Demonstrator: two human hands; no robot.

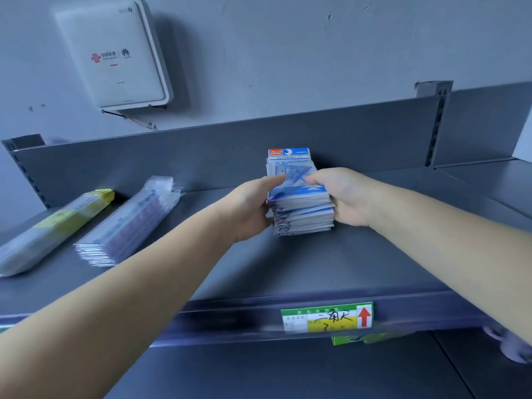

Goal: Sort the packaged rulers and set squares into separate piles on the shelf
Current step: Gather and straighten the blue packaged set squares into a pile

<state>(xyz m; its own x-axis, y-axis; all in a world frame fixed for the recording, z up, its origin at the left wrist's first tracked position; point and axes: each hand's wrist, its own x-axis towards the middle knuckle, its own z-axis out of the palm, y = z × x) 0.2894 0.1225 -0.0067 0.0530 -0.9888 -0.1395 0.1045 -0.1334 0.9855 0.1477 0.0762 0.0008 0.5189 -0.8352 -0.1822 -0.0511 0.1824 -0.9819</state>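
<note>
Both hands grip a stack of packaged set squares (299, 197) standing on the grey shelf (331, 263), near its back wall. The left hand (253, 205) holds the stack's left side, thumb on top; the right hand (342, 197) holds the right side. Well to the left lie two ruler piles side by side: a clear-packed pile (129, 223) and, farther left, a yellow-labelled pile (54, 228). A green and yellow price tag (326, 317) sits on the near shelf edge. A white router (115, 53) hangs on the far wall.
</note>
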